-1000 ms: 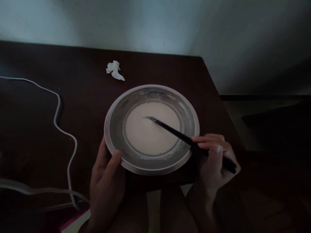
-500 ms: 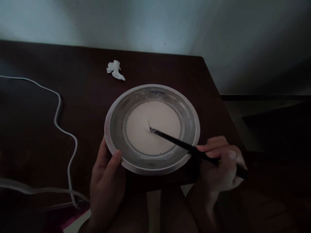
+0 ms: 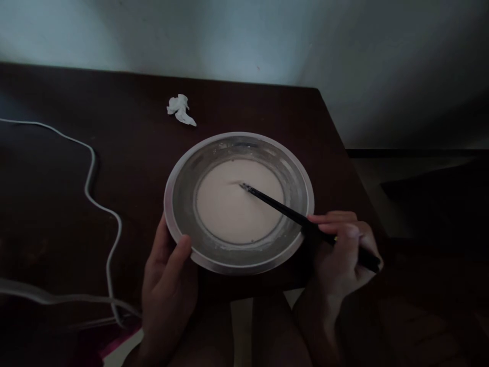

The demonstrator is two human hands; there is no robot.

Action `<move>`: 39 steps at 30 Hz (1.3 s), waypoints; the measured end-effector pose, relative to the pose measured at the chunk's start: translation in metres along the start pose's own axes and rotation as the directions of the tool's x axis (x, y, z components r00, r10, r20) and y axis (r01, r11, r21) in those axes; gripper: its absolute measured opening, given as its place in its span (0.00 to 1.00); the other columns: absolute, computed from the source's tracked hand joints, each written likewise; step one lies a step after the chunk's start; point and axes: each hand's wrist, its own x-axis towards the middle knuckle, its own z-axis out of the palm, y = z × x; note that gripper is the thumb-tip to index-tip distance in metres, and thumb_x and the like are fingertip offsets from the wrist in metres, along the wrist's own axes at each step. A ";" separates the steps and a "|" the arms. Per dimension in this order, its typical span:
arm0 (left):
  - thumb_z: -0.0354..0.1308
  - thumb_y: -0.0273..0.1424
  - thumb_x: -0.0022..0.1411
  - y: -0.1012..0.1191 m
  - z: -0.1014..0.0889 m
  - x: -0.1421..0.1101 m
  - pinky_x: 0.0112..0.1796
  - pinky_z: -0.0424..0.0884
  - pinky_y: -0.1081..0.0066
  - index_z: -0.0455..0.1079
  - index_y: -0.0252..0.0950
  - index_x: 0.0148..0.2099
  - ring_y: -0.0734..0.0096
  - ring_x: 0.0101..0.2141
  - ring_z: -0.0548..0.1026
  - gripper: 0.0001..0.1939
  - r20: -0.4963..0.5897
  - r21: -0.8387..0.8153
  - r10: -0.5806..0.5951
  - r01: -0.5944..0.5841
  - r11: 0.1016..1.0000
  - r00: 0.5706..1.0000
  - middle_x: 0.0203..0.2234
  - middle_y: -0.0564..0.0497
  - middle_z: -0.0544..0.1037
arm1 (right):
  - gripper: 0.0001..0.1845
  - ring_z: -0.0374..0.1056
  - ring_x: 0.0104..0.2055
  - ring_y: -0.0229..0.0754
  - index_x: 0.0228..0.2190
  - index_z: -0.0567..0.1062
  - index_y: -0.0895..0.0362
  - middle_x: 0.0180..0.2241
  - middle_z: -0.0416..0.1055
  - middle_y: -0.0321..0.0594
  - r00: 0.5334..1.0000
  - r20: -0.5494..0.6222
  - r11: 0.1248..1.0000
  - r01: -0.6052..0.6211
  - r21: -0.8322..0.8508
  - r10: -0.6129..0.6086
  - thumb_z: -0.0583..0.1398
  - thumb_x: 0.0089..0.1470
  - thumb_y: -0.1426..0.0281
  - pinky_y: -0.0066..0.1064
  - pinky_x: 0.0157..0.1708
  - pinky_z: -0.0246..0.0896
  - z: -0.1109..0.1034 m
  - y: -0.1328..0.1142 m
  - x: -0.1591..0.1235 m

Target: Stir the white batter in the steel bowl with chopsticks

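A round metal bowl (image 3: pixel 183 244) with a wide rim is at the near side of the dark table. Inside it lies a pale, creamy liquid (image 3: pixel 225 214). My left hand (image 3: pixel 171 280) grips the bowl at its lower left, thumb over the rim and fingers underneath. In my right hand (image 3: pixel 344 250), the fingers are closed round the handle of a long black utensil (image 3: pixel 282 208). The utensil slants over the bowl's right rim, and its far end dips into the liquid. What shape that end has is hidden under the surface.
A crumpled white tissue (image 3: pixel 180 109) lies beyond the bowl on the dark table (image 3: pixel 114 97). A white cable (image 3: pixel 89 173) winds along the left side, with a thicker pale strap or cord (image 3: pixel 46 296) nearer. The wall (image 3: pixel 237 41) stands behind the table.
The utensil's dipped end has moved away from me across the liquid, and my right hand has shifted slightly left and up with it. My left hand and the bowl stay in place.
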 end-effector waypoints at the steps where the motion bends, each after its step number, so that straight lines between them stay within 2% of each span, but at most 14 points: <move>1: 0.56 0.37 0.67 0.000 -0.001 0.000 0.56 0.71 0.73 0.64 0.48 0.66 0.63 0.59 0.72 0.26 0.008 0.000 0.000 0.000 1.000 1.000 0.59 0.56 0.74 | 0.17 0.69 0.23 0.37 0.19 0.72 0.56 0.19 0.73 0.32 1.000 -0.026 1.000 -0.016 0.017 0.016 0.54 0.57 0.77 0.36 0.31 0.60 0.000 0.000 0.000; 6: 0.57 0.37 0.67 -0.003 -0.003 0.000 0.55 0.72 0.73 0.74 0.46 0.57 0.62 0.58 0.73 0.17 0.007 0.031 0.026 -0.026 0.999 1.000 0.61 0.57 0.73 | 0.17 0.68 0.20 0.37 0.18 0.72 0.56 0.17 0.72 0.31 0.999 0.040 0.997 0.019 0.069 -0.021 0.54 0.57 0.76 0.35 0.30 0.60 0.002 0.001 0.000; 9: 0.57 0.36 0.66 -0.005 -0.005 0.002 0.57 0.69 0.74 0.78 0.44 0.49 0.63 0.59 0.72 0.13 -0.013 0.089 0.049 -0.047 0.995 0.999 0.61 0.59 0.72 | 0.17 0.69 0.21 0.37 0.18 0.72 0.56 0.17 0.72 0.31 0.999 -0.049 1.000 0.018 0.003 -0.017 0.55 0.57 0.76 0.35 0.31 0.60 0.002 0.001 0.001; 11: 0.57 0.36 0.66 -0.007 -0.008 0.006 0.57 0.70 0.73 0.79 0.44 0.47 0.62 0.59 0.72 0.12 -0.002 0.082 0.042 -0.042 0.996 0.999 0.59 0.59 0.74 | 0.18 0.67 0.20 0.37 0.17 0.70 0.56 0.16 0.69 0.31 0.996 -0.087 0.999 -0.005 0.034 0.008 0.53 0.56 0.76 0.35 0.29 0.59 0.002 0.000 0.001; 15: 0.59 0.37 0.65 -0.009 -0.008 0.009 0.53 0.74 0.74 0.77 0.45 0.51 0.62 0.57 0.74 0.14 0.009 0.005 0.018 -0.018 1.000 1.000 0.56 0.57 0.77 | 0.17 0.68 0.20 0.36 0.18 0.71 0.56 0.17 0.72 0.31 0.999 0.050 0.996 -0.009 0.089 0.004 0.54 0.56 0.77 0.34 0.27 0.59 0.002 -0.001 -0.001; 18: 0.57 0.37 0.66 -0.005 -0.003 0.005 0.55 0.72 0.73 0.71 0.46 0.60 0.63 0.58 0.73 0.20 0.022 -0.020 0.001 0.000 1.000 1.000 0.57 0.57 0.76 | 0.16 0.70 0.23 0.37 0.19 0.72 0.56 0.19 0.75 0.32 0.999 -0.001 0.999 -0.037 0.000 0.037 0.55 0.56 0.76 0.35 0.30 0.61 0.001 -0.002 -0.001; 20: 0.56 0.37 0.67 -0.002 0.000 0.003 0.56 0.71 0.73 0.68 0.47 0.64 0.62 0.59 0.71 0.23 0.027 -0.030 -0.003 0.004 1.000 1.000 0.59 0.56 0.75 | 0.17 0.68 0.22 0.37 0.18 0.71 0.56 0.19 0.73 0.32 0.997 -0.051 0.998 -0.055 0.020 0.056 0.54 0.57 0.76 0.35 0.29 0.60 0.000 -0.002 -0.001; 24: 0.57 0.37 0.67 0.001 0.000 0.000 0.56 0.71 0.73 0.64 0.48 0.66 0.62 0.59 0.72 0.27 0.011 -0.022 -0.019 0.020 1.000 1.000 0.58 0.56 0.75 | 0.17 0.69 0.21 0.37 0.19 0.72 0.56 0.18 0.73 0.32 0.997 0.072 0.996 -0.046 0.080 0.041 0.54 0.57 0.77 0.35 0.28 0.60 0.000 -0.004 -0.001; 26: 0.57 0.38 0.67 0.002 0.000 0.000 0.57 0.71 0.71 0.63 0.49 0.67 0.61 0.59 0.72 0.27 0.006 -0.012 -0.022 0.022 1.000 1.000 0.58 0.56 0.75 | 0.15 0.70 0.23 0.38 0.20 0.73 0.56 0.20 0.74 0.32 0.998 0.050 0.999 -0.050 0.012 0.049 0.55 0.56 0.76 0.35 0.30 0.61 0.001 -0.004 -0.002; 29: 0.57 0.37 0.66 0.003 0.000 0.000 0.57 0.70 0.70 0.63 0.49 0.67 0.61 0.59 0.71 0.27 0.002 -0.013 -0.030 0.030 0.999 1.000 0.57 0.56 0.76 | 0.16 0.69 0.23 0.38 0.19 0.72 0.56 0.20 0.74 0.32 0.996 -0.062 0.998 -0.066 -0.020 0.064 0.55 0.57 0.76 0.35 0.30 0.61 0.001 -0.003 -0.002; 32: 0.58 0.37 0.66 0.003 0.002 0.001 0.57 0.70 0.72 0.66 0.49 0.65 0.63 0.59 0.72 0.25 0.002 -0.028 -0.043 0.043 0.999 0.999 0.57 0.56 0.76 | 0.18 0.68 0.20 0.37 0.18 0.71 0.56 0.17 0.69 0.30 0.999 0.014 0.996 -0.030 0.087 0.029 0.53 0.57 0.77 0.34 0.26 0.59 0.000 -0.001 -0.001; 34: 0.57 0.37 0.67 0.002 0.002 0.000 0.56 0.71 0.72 0.69 0.48 0.62 0.64 0.59 0.72 0.22 -0.005 -0.021 -0.037 0.037 0.999 0.999 0.56 0.57 0.76 | 0.17 0.69 0.20 0.37 0.18 0.71 0.56 0.16 0.68 0.29 0.998 0.056 0.996 0.007 0.093 -0.012 0.54 0.57 0.77 0.33 0.26 0.59 0.000 0.001 0.000; 37: 0.57 0.38 0.66 -0.001 -0.001 -0.001 0.58 0.71 0.69 0.76 0.48 0.53 0.61 0.60 0.71 0.15 0.009 0.015 0.005 -0.005 1.000 1.000 0.57 0.57 0.76 | 0.16 0.69 0.20 0.37 0.18 0.71 0.56 0.17 0.69 0.30 0.999 -0.043 1.000 -0.006 0.014 0.007 0.55 0.57 0.75 0.35 0.29 0.61 0.000 0.001 0.001; 39: 0.60 0.37 0.63 -0.004 -0.005 0.000 0.59 0.70 0.66 0.78 0.48 0.48 0.57 0.61 0.69 0.11 0.017 0.064 0.051 -0.052 0.997 0.999 0.59 0.58 0.74 | 0.18 0.68 0.20 0.37 0.18 0.70 0.56 0.17 0.70 0.31 0.996 -0.083 0.999 -0.039 0.030 0.042 0.53 0.57 0.75 0.35 0.29 0.60 0.000 0.000 0.001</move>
